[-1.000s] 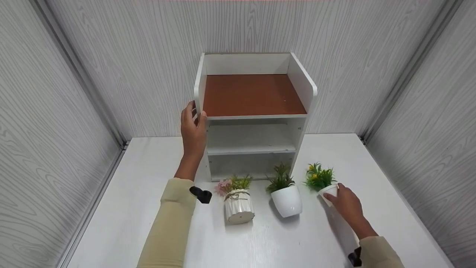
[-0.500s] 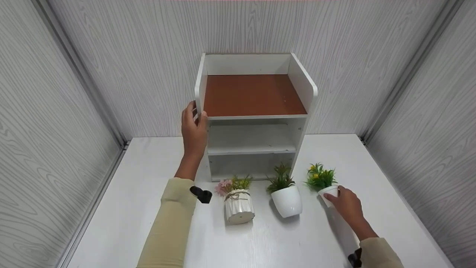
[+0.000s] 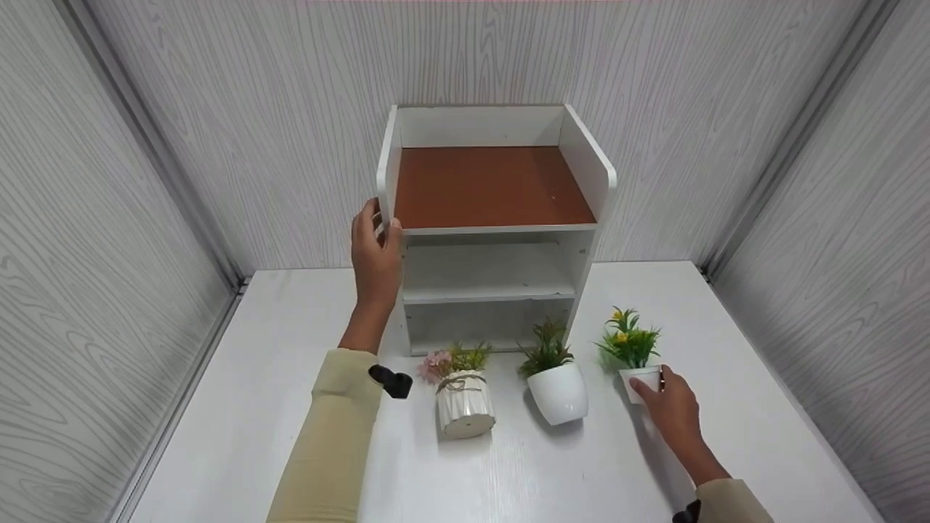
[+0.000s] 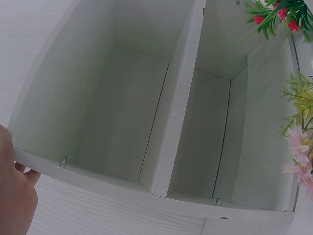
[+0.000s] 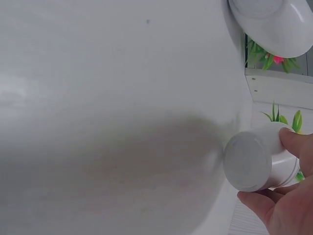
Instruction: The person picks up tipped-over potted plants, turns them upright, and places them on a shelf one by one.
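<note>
My left hand (image 3: pixel 376 261) grips the left side panel of a white shelf unit (image 3: pixel 587 161), thumb on its front edge and fingers on the outer side. In the left wrist view, part of that hand (image 4: pixel 15 196) shows at the unit's edge. On the right, my right hand (image 3: pixel 676 415) holds a small white pot with a yellow-flowered plant (image 3: pixel 631 347) between thumb and fingers. The right wrist view shows the base of this pot (image 5: pixel 248 161), tilted above the table. A white pot with a dark green plant (image 3: pixel 558 394) lies tipped to its left.
A ribbed white pot with pink flowers and a twine bow (image 3: pixel 466 403) lies before the unit on the white table (image 3: pixel 290 407). The unit has a brown top board (image 3: pixel 494 187) and two compartments below. Wood-grain panels (image 3: pixel 290 109) enclose the table on three sides.
The yellow-flowered plant has turned more upright in my right hand, which has shifted slightly left. My left hand keeps its grip on the shelf unit. The tipped pots lie as before.
</note>
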Available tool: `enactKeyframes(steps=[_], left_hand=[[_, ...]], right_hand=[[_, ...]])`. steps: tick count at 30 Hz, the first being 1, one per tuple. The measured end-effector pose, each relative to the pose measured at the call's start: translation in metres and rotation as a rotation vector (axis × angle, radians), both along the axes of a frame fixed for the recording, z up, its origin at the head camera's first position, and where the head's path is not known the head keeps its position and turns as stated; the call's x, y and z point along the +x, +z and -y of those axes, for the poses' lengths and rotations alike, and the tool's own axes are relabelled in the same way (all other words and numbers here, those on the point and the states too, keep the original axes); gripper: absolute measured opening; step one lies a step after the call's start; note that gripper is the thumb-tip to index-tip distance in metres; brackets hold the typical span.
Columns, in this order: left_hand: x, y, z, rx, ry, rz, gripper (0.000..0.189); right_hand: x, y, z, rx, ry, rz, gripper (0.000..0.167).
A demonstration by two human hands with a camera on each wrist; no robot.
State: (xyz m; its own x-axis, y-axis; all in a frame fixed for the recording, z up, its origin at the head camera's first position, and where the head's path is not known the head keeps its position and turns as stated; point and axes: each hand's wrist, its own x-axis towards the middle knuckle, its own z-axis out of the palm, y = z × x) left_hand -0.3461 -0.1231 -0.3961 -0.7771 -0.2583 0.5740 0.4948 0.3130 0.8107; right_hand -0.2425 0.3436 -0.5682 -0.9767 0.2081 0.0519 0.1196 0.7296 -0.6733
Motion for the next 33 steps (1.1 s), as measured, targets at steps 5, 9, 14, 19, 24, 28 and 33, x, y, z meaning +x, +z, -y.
enactKeyframes(steps=[5, 9, 14, 19, 24, 28, 33], left_hand=[[0.000, -0.001, 0.000, 0.000, 0.006, -0.003, 0.054], [0.000, 0.000, 0.000, 0.000, 0.009, -0.006, 0.054], [0.000, 0.000, -0.001, -0.005, 0.017, -0.001, 0.054], [-0.001, -0.001, -0.001, -0.010, 0.018, -0.004, 0.055], [-0.001, -0.002, -0.002, -0.008, 0.024, 0.003, 0.054], [-0.001, -0.002, -0.002, -0.008, 0.031, -0.005, 0.054], [-0.001, -0.001, -0.001, 0.002, 0.016, -0.004, 0.054]], right_hand=[[0.004, -0.006, 0.002, -0.046, -0.023, -0.013, 0.079], [0.009, -0.009, 0.003, -0.085, -0.006, -0.013, 0.080], [0.017, -0.011, 0.005, -0.155, 0.024, 0.002, 0.082], [0.023, -0.014, 0.007, -0.228, 0.016, 0.008, 0.084], [0.024, -0.015, 0.010, -0.277, -0.015, 0.004, 0.082], [0.023, -0.019, 0.011, -0.322, -0.032, -0.007, 0.082], [0.021, -0.025, 0.012, -0.347, -0.030, -0.050, 0.080]])
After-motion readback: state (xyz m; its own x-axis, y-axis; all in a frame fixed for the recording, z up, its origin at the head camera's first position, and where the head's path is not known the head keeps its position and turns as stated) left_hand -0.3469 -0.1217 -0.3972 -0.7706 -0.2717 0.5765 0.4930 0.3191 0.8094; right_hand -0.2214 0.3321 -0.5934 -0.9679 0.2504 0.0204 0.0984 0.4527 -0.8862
